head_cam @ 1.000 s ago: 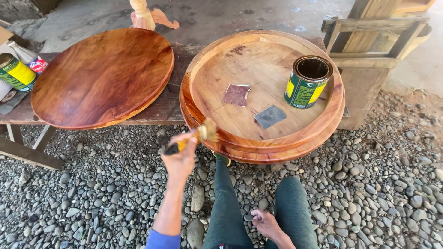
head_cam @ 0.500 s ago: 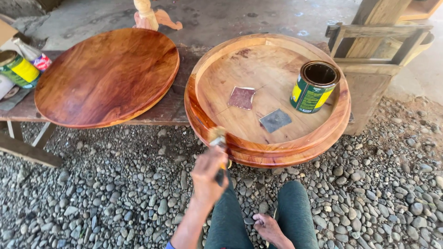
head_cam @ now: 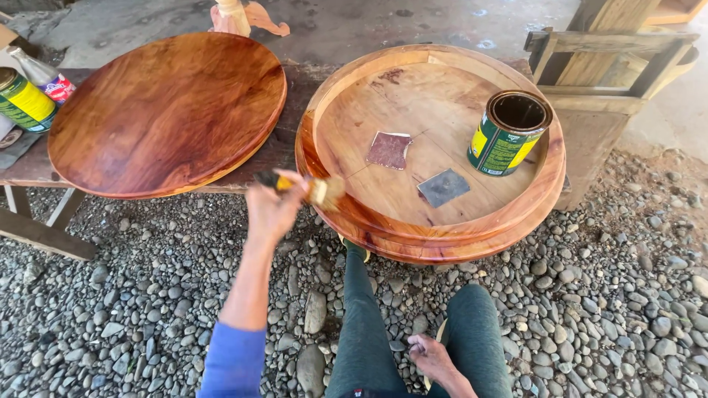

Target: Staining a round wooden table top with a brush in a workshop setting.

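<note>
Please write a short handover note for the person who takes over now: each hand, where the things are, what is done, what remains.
Left hand: holds the yellow-handled paintbrush, bristles at the near-left rim of the round recessed wooden tabletop.
Right hand: empty, resting by the knee.
Open green-and-yellow tin can and two sandpaper squares lie in the recess.
Done: glossy dark round wooden top on the left looks coated.
Left: the recess looks pale and dull, likely uncoated.
</note>
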